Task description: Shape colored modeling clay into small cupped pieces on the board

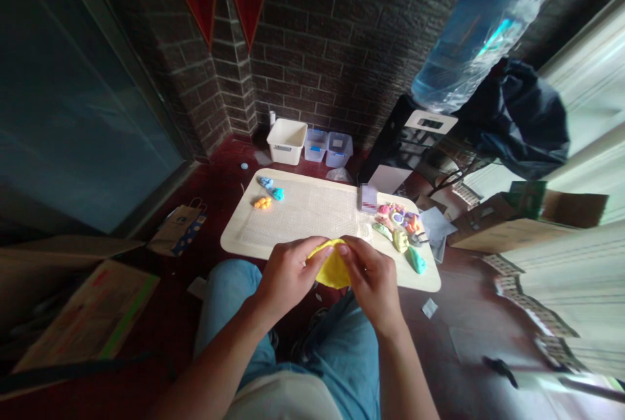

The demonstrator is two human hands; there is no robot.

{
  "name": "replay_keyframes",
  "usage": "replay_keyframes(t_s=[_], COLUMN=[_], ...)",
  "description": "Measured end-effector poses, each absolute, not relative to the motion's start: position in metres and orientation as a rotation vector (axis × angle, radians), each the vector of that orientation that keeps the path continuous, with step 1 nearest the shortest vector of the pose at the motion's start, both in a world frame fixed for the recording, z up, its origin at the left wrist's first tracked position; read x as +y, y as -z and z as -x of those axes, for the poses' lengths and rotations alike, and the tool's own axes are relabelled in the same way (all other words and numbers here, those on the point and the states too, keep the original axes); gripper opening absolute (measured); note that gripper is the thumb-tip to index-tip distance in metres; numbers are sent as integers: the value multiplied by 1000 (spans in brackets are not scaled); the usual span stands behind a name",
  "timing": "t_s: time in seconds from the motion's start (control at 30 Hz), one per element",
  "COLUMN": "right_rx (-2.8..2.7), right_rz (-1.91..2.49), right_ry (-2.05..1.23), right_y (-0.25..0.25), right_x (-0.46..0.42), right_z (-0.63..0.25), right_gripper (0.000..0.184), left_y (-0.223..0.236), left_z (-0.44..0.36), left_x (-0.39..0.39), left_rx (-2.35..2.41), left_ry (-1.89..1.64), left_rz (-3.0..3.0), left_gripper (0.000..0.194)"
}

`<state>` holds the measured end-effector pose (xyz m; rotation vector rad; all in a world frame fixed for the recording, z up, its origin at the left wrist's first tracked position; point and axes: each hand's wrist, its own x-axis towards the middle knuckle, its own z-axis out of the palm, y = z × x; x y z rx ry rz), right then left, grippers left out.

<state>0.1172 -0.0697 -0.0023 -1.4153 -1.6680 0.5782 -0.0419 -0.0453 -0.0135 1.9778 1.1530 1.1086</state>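
Both hands hold a flattened piece of yellow clay [333,270] over the near edge of a low light wooden table [244,238]. My left hand [286,275] pinches its left rim, fingers closed on it. My right hand [374,280] grips its right side, thumb on top. Small blue and orange clay shapes [269,192] lie at the table's far left. Several coloured clay pieces [401,228] are clustered at the right end. My knees in blue jeans are under the hands.
A white tub [286,140] and two clear boxes [327,147] stand against the brick wall. A small card or pack [368,198] lies on the table. Cardboard [83,316] lies at left, a paper bag [178,228] beside the table, a water bottle [471,39] upper right.
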Motion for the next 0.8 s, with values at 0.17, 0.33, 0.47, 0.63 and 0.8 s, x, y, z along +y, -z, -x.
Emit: replay_keyframes(t_s=[0.17,0.33,0.47,0.63,0.8], right_rx=[-1650,-1561,-1595,-1609,-1539], right_rz=[1418,1377,1323,1276,1355], right_ry=[-530,-729,-600,-421,-756], right_y=[1,-1,-1,-4,1], right_x=[-70,-69,-69,-74,-72], right_z=[-112,-113,-113,-109,-111], right_gripper=[21,25,22,13,16], left_y=[16,14,9,7,11], left_z=[36,40,45,44,46], left_x=[-48,-46,-48,-56,-54], left_rx=[1219,1197,1098,1112,1172], left_ry=[-1293,-1330,-1280,-1197,-1120], left_rz=[-1960,-1910,-1939,-1876,-1765], left_gripper=[18,19,24,29,27])
